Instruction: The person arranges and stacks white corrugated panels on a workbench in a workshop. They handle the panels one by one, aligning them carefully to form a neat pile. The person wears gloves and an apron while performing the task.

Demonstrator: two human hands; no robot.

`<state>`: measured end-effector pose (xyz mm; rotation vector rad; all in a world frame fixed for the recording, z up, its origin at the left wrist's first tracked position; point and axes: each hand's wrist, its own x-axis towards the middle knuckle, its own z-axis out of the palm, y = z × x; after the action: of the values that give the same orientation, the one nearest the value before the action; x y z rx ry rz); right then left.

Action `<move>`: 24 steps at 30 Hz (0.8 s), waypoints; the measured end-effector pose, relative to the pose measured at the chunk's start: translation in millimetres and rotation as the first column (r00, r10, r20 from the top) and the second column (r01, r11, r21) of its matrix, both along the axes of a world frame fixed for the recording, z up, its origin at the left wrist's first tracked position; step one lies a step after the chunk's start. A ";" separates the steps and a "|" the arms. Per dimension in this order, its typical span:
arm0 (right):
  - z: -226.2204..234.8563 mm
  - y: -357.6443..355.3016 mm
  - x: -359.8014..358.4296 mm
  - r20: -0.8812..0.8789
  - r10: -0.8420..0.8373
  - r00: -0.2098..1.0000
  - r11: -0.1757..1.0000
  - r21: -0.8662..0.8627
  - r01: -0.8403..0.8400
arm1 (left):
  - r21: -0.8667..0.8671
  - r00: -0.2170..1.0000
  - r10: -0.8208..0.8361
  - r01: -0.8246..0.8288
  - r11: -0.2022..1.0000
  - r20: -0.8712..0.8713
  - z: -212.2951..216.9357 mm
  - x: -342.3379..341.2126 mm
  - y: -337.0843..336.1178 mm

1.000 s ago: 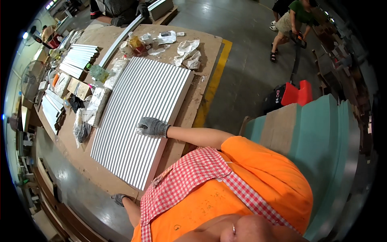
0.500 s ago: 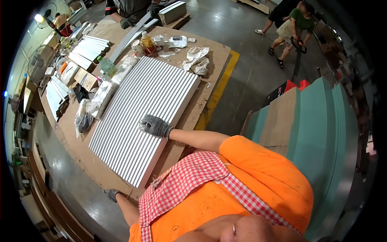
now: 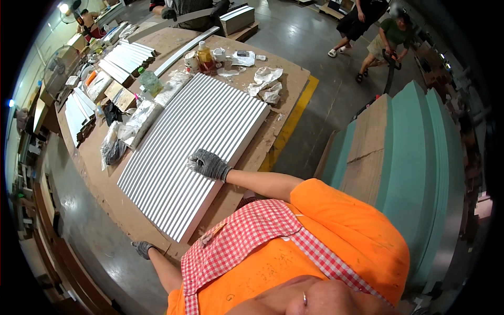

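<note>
A broad row of white strips [image 3: 205,121], packed side by side with thin dark grooves between, lies across the brown table. My right hand [image 3: 211,165], in a grey knit glove, rests over the strips near their right side. Its fingers are curled together, and a small whitish bit shows at the fingertips, too small to name. My left hand [image 3: 143,249], also gloved in grey, hangs low by the table's near left corner, apart from the strips. Its fingers are too small and dark to read.
Beyond the strips stand an amber bottle [image 3: 205,56], a white cup [image 3: 219,54] and crumpled white paper [image 3: 266,84]. Plastic-wrapped bundles [image 3: 142,123] and a green bottle [image 3: 150,82] line the left. Green boards [image 3: 407,157] are stacked at right. A co-worker handles a long strip [image 3: 170,21] at the far end.
The view has shifted slightly. The co-worker's long grey strip has moved off the table toward that person. The person with the handled cart has shifted. My right hand stays on the strips.
</note>
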<state>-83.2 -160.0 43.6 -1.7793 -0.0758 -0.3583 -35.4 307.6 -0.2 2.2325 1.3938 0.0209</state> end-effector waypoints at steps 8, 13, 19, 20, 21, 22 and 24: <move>8.1 4.3 -2.8 0.000 -0.020 1.000 0.999 -0.036 0.020 | -0.080 0.999 0.035 -0.035 0.996 -0.009 -6.4 2.4 13.0; 16.7 5.6 -2.5 0.010 -0.103 0.995 0.980 -0.169 0.103 | -0.062 0.999 0.032 -0.031 0.998 0.020 -0.2 -0.2 6.8; -11.5 2.3 6.7 0.020 -0.015 1.000 0.996 -0.087 0.017 | -0.096 0.999 -0.018 0.021 0.995 0.035 3.6 -1.6 4.0; -14.1 3.1 6.8 0.016 -0.040 0.999 0.993 -0.109 0.041 | -0.093 0.999 -0.015 0.019 0.996 0.045 0.9 -1.8 8.1; -14.1 2.7 5.3 0.010 -0.069 0.998 0.989 -0.133 0.069 | -0.092 0.999 -0.016 0.021 0.996 0.052 -0.2 -1.4 7.3; -12.3 2.6 3.9 0.004 -0.098 0.995 0.983 -0.157 0.098 | -0.091 0.998 -0.018 0.024 0.996 0.059 -1.5 -1.1 6.3; -16.3 1.9 6.2 -0.009 -0.103 0.995 0.978 -0.183 0.100 | -0.112 0.999 -0.020 0.024 0.993 0.032 2.9 0.1 1.5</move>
<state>-77.0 -158.1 27.3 -1.9725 -0.0041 -0.4188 -35.3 309.1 2.7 2.1460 1.3209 -0.0301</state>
